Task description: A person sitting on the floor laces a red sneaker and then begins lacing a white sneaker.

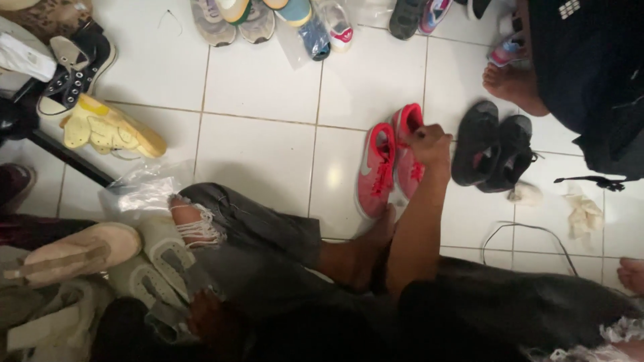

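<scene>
The person is sitting on the white tiled floor (pixel 261 87) in torn grey jeans, one arm stretched forward. The right hand (pixel 429 144) is closing round the heel collar of the right one of a pair of red trainers (pixel 376 171) — fingers curled and pressed onto the rim, pinching it. The left hand is not showing anywhere in view. The pair is lying side by side on the tiles just ahead of the person's bare foot (pixel 365 251), soles down, laces red.

Judgement on handling: a light, soft-sided shoe with a flexible upper; the padded heel collar is giving the firmest purchase, while the mesh sides would likely crumple under a squeeze. The sole looks grippy enough on tile.

Surroundings: a pair of black shoes (pixel 493 147) is sitting just beside the red pair, nearly touching the hand's side. Another person's bare foot (pixel 513 87) is resting near those. A thin dark cord (pixel 530 231) and crumpled pale cloths (pixel 583 211) are lying close by — snag hazards. Yellow insoles (pixel 107 127), a black high-top (pixel 70 74) and more trainers (pixel 268 20) are scattered well apart.
</scene>
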